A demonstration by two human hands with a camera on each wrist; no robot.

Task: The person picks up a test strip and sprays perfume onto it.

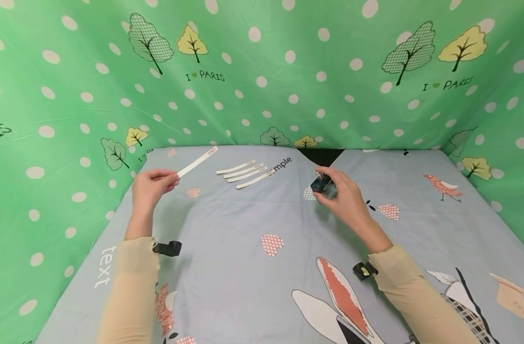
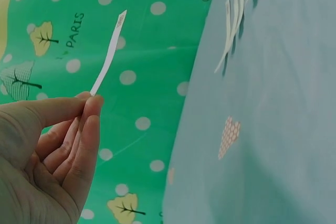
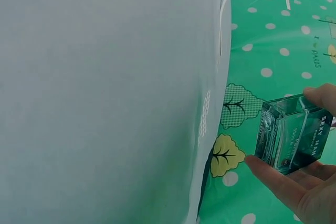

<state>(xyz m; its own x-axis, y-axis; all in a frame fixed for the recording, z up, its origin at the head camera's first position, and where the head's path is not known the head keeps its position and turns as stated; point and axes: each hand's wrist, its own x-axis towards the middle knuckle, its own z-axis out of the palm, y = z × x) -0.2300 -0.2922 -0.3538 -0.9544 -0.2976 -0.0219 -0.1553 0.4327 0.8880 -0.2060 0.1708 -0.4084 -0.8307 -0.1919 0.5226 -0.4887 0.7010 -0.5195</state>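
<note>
Currently the left hand (image 1: pixel 154 188), on the scene's left, pinches the near end of a thin white paper strip (image 1: pixel 197 162) between thumb and fingertips, the printed end pointing far and right. On the right, the right hand (image 1: pixel 347 196) grips a rectangular, dark-tinted glass bottle with white lettering (image 1: pixel 325 185), thumb and fingers clamped on opposite sides. Between the hands, toward the far edge of the grey-blue printed cloth (image 1: pixel 227 224), lie four slightly curved white paper strips (image 1: pixel 254 182), side by side, well apart from the bottle.
</note>
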